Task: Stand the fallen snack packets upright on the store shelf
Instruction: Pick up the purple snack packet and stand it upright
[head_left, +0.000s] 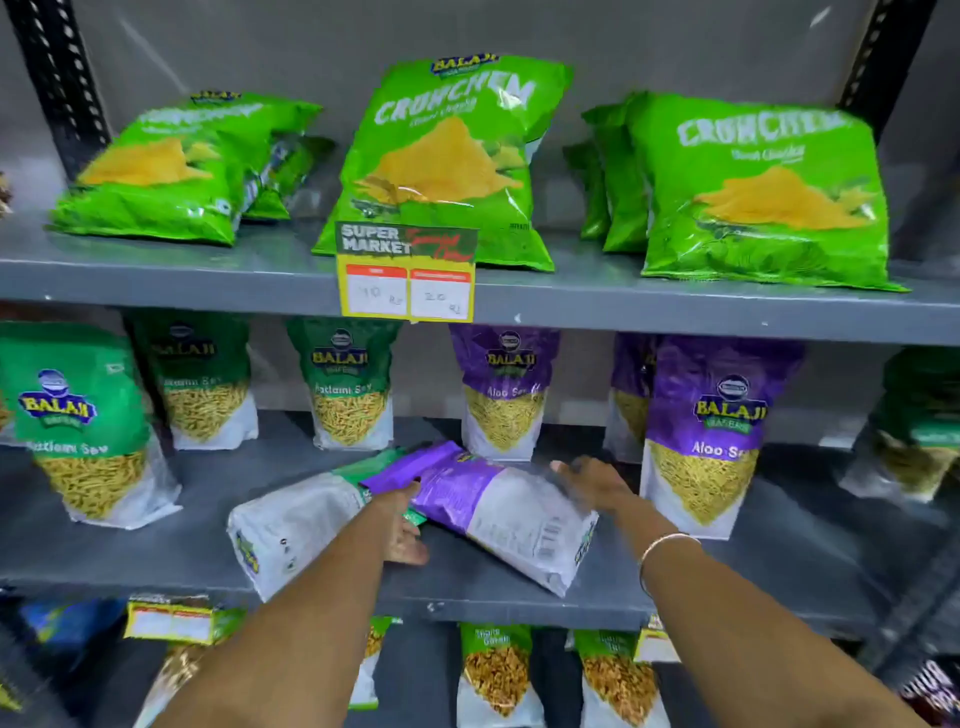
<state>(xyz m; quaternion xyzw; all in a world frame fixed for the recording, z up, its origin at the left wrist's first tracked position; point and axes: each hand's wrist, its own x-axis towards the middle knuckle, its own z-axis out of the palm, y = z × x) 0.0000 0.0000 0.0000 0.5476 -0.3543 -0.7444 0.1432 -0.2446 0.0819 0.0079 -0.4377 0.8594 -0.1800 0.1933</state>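
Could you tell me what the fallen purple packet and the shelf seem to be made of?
Purple packet: apparently thin glossy plastic film; it shows glare and creases. Shelf: likely grey-painted metal, judging by its thin, flat board and perforated upright.

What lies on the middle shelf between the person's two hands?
In the head view, the fallen purple Aloo Sev packet lies between the left hand and right hand, back side up, overlapping a fallen green packet.

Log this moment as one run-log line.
stage: grasping | left hand: on purple packet's top end | right hand: on its far side | purple packet: lying across fallen green packet | upright: not yet
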